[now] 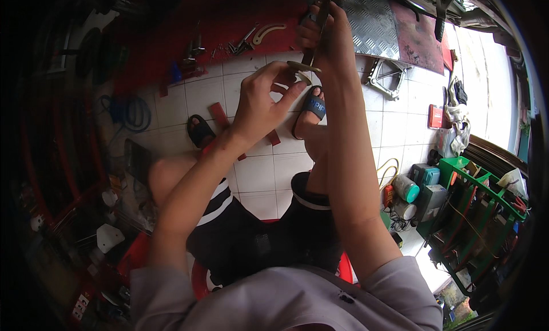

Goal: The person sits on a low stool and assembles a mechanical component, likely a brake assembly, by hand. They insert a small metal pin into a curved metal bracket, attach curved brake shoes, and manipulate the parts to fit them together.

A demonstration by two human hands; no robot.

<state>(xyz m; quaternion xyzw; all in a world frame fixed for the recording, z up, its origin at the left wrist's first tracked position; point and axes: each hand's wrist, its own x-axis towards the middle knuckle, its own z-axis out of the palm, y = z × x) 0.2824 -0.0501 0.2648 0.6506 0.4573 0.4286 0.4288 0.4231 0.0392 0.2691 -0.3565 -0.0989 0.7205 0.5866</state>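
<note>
Held up in front of me over the floor is a long, dark, narrow metal part [321, 27] with a flat, rounded end piece [304, 67]; its exact kind does not show. Around its upper length my right hand [331, 36] is closed, arm stretched far forward. My left hand [266, 99] is at the lower end, fingers curled and thumb bent toward the rounded piece, seemingly gripping its edge. A small pale sliver [305, 78] shows between thumb and fingers. Part of the upper end is dark and hard to make out.
Ahead stands a red work platform [246, 22] with a curved tan part [267, 33], bolts and tools, beside a silver tread plate [369, 28]. A metal bracket [387, 78] rests below it. At right is a green tool rack [474, 188] with jars; a blue hose [134, 114] lies left.
</note>
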